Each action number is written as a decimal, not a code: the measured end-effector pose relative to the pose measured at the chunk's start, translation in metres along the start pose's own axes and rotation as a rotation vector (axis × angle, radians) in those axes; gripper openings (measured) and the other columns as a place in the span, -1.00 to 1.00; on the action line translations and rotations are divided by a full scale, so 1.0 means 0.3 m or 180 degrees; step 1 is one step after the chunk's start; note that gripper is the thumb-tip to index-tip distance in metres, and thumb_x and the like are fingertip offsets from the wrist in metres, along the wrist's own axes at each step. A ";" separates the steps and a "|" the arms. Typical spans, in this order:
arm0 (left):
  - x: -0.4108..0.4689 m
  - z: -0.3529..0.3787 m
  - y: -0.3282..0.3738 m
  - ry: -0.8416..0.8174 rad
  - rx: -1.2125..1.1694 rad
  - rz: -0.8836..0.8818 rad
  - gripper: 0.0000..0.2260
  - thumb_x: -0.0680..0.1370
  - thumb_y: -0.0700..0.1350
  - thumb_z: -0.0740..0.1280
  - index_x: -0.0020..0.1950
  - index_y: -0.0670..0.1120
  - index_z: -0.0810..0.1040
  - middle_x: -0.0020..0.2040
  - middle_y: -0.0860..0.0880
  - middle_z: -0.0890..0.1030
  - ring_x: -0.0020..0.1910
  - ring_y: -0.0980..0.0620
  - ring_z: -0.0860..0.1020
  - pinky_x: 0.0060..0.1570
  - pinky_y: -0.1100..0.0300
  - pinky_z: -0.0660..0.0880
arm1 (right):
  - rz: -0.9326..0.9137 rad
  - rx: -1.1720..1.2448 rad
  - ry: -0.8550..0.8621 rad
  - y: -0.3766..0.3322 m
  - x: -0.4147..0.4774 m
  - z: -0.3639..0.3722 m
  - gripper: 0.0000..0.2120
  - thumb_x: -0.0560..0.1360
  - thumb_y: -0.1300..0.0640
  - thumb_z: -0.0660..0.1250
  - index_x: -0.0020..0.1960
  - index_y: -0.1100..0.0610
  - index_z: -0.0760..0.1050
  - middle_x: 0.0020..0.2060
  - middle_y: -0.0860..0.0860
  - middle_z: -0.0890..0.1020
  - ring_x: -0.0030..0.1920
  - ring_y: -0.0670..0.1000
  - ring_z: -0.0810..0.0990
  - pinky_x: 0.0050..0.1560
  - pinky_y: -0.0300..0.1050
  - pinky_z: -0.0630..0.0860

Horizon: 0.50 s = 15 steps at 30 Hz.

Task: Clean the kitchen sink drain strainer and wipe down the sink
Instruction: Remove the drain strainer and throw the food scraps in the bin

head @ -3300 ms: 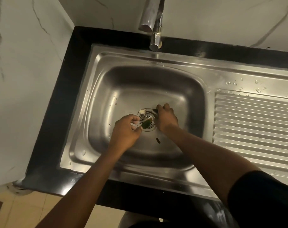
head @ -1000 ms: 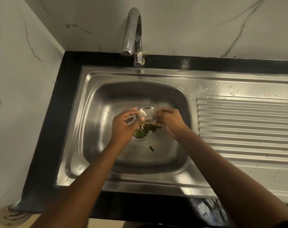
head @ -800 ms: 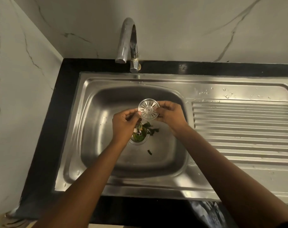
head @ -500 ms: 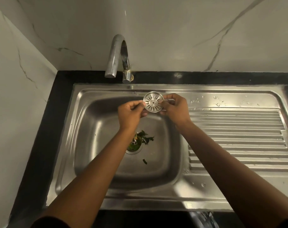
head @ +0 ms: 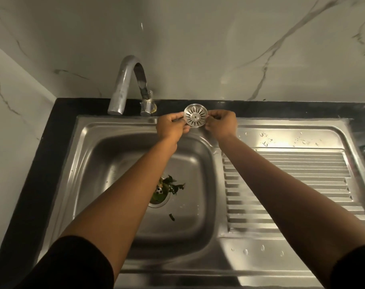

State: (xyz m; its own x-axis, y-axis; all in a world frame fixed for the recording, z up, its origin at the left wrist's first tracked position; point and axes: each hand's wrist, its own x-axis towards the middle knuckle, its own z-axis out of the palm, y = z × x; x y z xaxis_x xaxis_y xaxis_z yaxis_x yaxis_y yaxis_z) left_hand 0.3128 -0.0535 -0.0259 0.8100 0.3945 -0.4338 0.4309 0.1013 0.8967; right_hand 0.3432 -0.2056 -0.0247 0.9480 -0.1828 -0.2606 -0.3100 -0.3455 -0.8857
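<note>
Fingertips of both the left hand (head: 170, 125) and the right hand (head: 220, 124) pinch opposite edges of the drain strainer (head: 196, 115), held face-on and raised to the sink's (head: 260, 243) back rim, beside the faucet (head: 126, 84). Moments ago it hung lower, over the basin; before that it sat in the drain. The drain opening (head: 161, 195) now lies uncovered, leaf scraps (head: 174, 185) in it and one fleck (head: 171, 217) nearby. To the right, the ribbed drainboard (head: 292, 184) is open and clear of the arms.
</note>
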 end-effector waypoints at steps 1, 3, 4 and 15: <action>0.005 0.006 0.000 0.0006 0.0020 -0.0008 -0.72 0.64 -0.33 0.39 0.36 -0.23 0.63 0.12 -0.24 0.74 -0.26 0.05 0.67 -0.23 0.31 0.68 | 0.0012 0.0011 0.0012 0.002 0.007 0.003 -0.87 0.58 0.30 0.42 0.01 0.17 0.74 -0.20 0.10 0.76 -0.24 0.07 0.72 -0.11 -0.02 0.73; 0.013 0.015 -0.002 0.0055 0.0035 -0.0015 -0.71 0.63 -0.35 0.39 0.35 -0.24 0.63 0.11 -0.24 0.74 -0.28 0.05 0.67 -0.24 0.31 0.67 | 0.0011 0.0037 0.0025 0.007 0.016 0.009 -0.87 0.57 0.30 0.42 0.01 0.16 0.74 -0.21 0.10 0.76 -0.23 0.09 0.73 -0.05 0.05 0.74; 0.013 0.017 -0.003 0.0082 0.0042 -0.0014 -0.71 0.62 -0.35 0.39 0.35 -0.24 0.64 0.11 -0.25 0.74 -0.28 0.05 0.67 -0.23 0.31 0.67 | 0.0008 0.0045 0.0032 0.009 0.019 0.011 -0.88 0.57 0.29 0.43 0.02 0.16 0.74 -0.21 0.09 0.76 -0.20 0.12 0.75 -0.03 0.07 0.74; -0.089 -0.190 -0.087 0.0384 0.0771 0.0872 -0.85 0.62 -0.22 0.43 0.02 0.04 0.69 -0.11 0.09 0.73 -0.31 0.22 0.70 -0.19 0.20 0.70 | -0.0804 0.0015 0.0241 0.037 -0.182 -0.020 -0.87 0.59 0.14 0.36 0.07 -0.04 0.64 -0.20 -0.13 0.71 -0.19 -0.13 0.70 -0.13 -0.18 0.70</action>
State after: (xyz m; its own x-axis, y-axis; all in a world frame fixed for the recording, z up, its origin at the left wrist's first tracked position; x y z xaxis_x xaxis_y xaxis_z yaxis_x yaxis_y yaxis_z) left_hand 0.2573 -0.0147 -0.0328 0.8618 0.4832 -0.1545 0.2980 -0.2358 0.9250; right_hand 0.2876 -0.2049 -0.0180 0.9872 -0.1596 -0.0017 -0.0638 -0.3847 -0.9208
